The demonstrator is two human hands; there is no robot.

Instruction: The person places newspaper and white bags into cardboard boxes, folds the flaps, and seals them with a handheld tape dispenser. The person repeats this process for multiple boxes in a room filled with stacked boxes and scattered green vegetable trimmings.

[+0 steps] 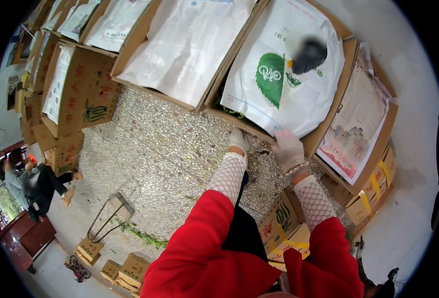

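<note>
An open cardboard carton point(238, 123) lies before me, covered by a white plastic sheet point(242, 85) with a green leaf print and a blurred dark patch. Green vegetables point(232, 111) peek out at its near left corner. My left hand point(239, 140), in a pale glove, is against the carton's near wall; its fingers are partly hidden. At the near edge, further right, my gloved right hand point(289, 149) has its fingers over the rim, where the sheet's edge lies. Whether it pinches the sheet too is unclear.
Another sheet-covered carton point(117, 69) adjoins on the left, with several more behind. A carton with a printed cover point(357, 123) stands right. Taped cartons point(294, 242) are by my legs. A hand trolley point(109, 216) and a seated person point(36, 182) are at left. Green scraps point(148, 238) litter the floor.
</note>
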